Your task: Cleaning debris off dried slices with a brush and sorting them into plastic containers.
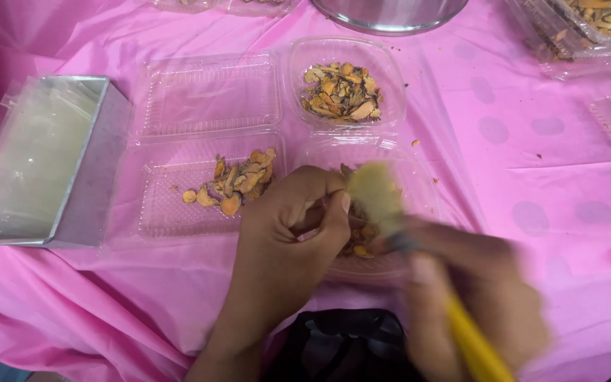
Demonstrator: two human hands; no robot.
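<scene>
Head view. Left hand (295,226) curled, thumb and fingers pinched on a small dried orange-brown slice (344,173), held just above the near-right clear plastic tray (419,191). The piece is mostly hidden by fingers and bristles; only an edge shows. Right hand (482,297), blurred with motion, is closed around the yellow handle of a brush (380,198); the pale bristle head lies against the pinched slice.

Doing it well, as I judge it: keep the slice over the tray so loosened dust and crumbs fall inside, not on the cloth. Grip by the edges so the bristles reach the flat faces; turn the piece between strokes. Use light, short strokes, since the slices look thin and brittle.

Around: a heap of slices (231,184) lies in the near-left ridged clear tray (171,212), just beside the left hand. A fuller pile (341,92) sits in the far-right tray (390,71). The far-left tray (206,95) holds nothing visible. A rectangular metal tin (93,170) stands at the left, well apart from the hands. A round metal vessel's rim (390,18) is at the top edge; more clear trays of slices (602,18) sit at the upper right. A pink tablecloth (546,212) covers all, with stray crumbs.

In the way: the near-left heap is close to the left wrist and could be nudged. A dark bag (341,346) sits below the hands, at the table edge.
</scene>
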